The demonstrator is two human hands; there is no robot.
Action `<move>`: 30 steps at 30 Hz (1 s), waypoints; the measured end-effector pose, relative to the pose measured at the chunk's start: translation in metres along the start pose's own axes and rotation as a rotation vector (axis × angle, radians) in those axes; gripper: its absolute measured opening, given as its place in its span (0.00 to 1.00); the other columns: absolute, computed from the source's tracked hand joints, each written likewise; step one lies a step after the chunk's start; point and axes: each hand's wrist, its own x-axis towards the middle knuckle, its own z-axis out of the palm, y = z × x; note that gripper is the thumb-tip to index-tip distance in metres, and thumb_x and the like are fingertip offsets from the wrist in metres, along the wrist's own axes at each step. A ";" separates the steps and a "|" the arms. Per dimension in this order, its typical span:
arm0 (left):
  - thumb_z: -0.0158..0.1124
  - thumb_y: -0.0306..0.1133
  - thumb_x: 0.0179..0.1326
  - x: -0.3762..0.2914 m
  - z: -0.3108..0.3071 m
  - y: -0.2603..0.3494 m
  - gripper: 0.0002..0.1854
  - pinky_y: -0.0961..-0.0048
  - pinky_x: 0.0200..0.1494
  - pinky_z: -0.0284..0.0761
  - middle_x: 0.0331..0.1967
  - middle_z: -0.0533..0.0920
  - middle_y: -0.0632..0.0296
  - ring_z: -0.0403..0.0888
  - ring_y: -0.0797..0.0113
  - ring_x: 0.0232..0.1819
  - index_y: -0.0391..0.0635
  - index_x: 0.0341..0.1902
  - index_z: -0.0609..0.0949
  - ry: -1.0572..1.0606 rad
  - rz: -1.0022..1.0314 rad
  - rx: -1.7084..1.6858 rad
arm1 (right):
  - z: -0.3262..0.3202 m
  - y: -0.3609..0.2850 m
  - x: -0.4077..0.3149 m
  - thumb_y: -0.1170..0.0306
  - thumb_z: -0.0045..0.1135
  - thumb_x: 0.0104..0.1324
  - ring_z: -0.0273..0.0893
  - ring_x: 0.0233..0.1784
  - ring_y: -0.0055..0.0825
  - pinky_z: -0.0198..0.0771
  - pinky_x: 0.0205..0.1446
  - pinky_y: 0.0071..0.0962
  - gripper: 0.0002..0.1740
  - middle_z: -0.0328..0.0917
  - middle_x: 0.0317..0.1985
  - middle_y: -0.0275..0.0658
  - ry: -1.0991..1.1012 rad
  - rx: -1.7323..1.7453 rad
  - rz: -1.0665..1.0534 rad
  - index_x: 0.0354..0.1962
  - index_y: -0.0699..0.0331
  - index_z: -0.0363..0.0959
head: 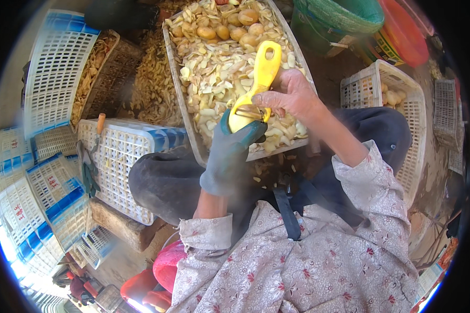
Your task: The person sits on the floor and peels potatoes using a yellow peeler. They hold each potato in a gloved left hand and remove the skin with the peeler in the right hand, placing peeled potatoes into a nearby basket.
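Observation:
My left hand (235,144), in a grey and green work glove, is closed around a pale peeled potato (238,122). Over that potato lies a yellow Y-shaped peeler (263,74) with a metal blade, its handle pointing away from me. The fingers of my bare right hand (288,96) hold the peeler near its head. Beneath both hands is a crate (184,105) heaped with potato peelings (211,78). Several unpeeled potatoes (206,33) rest on the peelings at the far end.
At the left, an upturned white plastic crate (117,156) bears a glove (89,172) and a wooden-handled tool (100,123). A white crate (409,86) with potatoes (393,97) stands at the right. Green (313,29) and red (407,31) containers stand beyond. Peelings cover the ground at the far left.

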 end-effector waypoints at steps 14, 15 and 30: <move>0.71 0.21 0.53 -0.007 0.010 0.019 0.33 0.73 0.39 0.81 0.47 0.80 0.57 0.84 0.64 0.43 0.41 0.64 0.70 0.131 -0.156 -0.581 | -0.010 0.002 0.000 0.69 0.67 0.62 0.61 0.14 0.12 0.55 0.19 0.17 0.12 0.72 0.18 0.30 0.219 0.073 0.065 0.35 0.71 0.79; 0.70 0.21 0.53 -0.007 0.010 0.018 0.32 0.74 0.39 0.81 0.47 0.80 0.57 0.84 0.65 0.43 0.41 0.64 0.70 0.132 -0.174 -0.546 | -0.007 0.001 -0.003 0.69 0.67 0.62 0.62 0.14 0.12 0.55 0.19 0.16 0.12 0.73 0.18 0.30 0.190 0.095 0.069 0.35 0.71 0.79; 0.76 0.24 0.47 -0.004 0.014 0.023 0.36 0.75 0.44 0.78 0.45 0.82 0.62 0.81 0.74 0.42 0.40 0.62 0.72 0.056 -0.155 -0.370 | -0.031 0.016 0.013 0.67 0.69 0.60 0.68 0.18 0.16 0.61 0.23 0.19 0.14 0.78 0.22 0.33 0.249 -0.130 -0.060 0.36 0.70 0.81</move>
